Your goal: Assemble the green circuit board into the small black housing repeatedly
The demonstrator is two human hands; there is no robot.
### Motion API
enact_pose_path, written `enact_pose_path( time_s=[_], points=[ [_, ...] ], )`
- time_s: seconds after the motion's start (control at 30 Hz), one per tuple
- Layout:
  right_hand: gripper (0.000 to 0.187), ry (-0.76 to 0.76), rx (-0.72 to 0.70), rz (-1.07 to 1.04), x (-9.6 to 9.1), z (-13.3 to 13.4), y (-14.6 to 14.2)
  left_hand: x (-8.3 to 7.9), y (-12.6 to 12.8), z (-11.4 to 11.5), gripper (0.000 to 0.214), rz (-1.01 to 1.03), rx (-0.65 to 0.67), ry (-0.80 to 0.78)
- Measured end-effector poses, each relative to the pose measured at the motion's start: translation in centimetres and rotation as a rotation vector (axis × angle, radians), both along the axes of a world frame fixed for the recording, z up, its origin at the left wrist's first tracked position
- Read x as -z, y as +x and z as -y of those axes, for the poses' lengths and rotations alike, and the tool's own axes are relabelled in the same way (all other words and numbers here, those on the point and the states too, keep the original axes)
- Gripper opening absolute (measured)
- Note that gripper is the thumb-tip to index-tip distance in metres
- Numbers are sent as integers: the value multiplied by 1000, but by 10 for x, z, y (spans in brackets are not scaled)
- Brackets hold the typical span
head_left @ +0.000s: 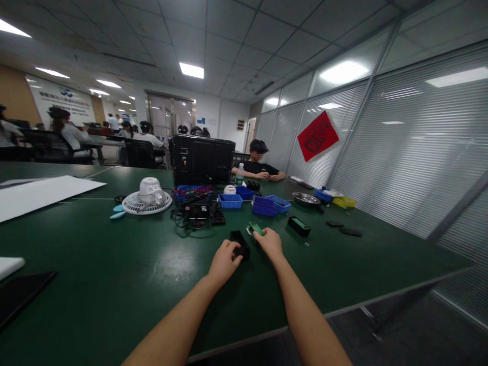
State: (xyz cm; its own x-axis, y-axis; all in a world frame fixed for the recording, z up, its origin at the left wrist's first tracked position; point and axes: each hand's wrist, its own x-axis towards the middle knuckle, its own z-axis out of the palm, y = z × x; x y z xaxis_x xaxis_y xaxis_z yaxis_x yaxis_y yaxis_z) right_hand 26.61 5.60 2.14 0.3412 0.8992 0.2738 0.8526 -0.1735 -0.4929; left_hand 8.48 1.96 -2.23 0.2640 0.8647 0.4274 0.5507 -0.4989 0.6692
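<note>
My left hand (pixel 225 258) is closed on the near left side of a black rectangular housing (pixel 241 245), which rests on the green table. Just right of it, my right hand (pixel 270 243) pinches a green circuit board (pixel 255 228) between thumb and fingers, slightly above or at the tabletop; I cannot tell which. A small white piece shows at the board's left edge. Further right lies a second black housing (pixel 299 226) with a green strip on top, apart from both hands.
Blue bins (pixel 264 206) stand beyond my hands, with a tangle of cables and a black device (pixel 196 211) to their left. A white fan part (pixel 147 201) lies further left. A metal dish (pixel 306 199) and dark flat pieces (pixel 351 232) are at right. A person sits across the table.
</note>
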Motion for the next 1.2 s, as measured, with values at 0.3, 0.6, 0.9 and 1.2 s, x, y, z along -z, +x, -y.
enact_pose_path(
  time_s=[0.3,0.6,0.9,1.2],
  points=[
    [41,310,-210,-264,-9,15,-42,3,3,-4,48,67,-101,-39],
    [36,125,-200,-19,-6,19,-55,3,5,-4,52,35,-129,-134],
    [42,-22,-147,97,-9,24,-61,5,5,-5,49,21,-119,-145],
    [40,-65,-139,195,-8,28,-67,5,6,-6,44,30,-105,-102]
  ],
)
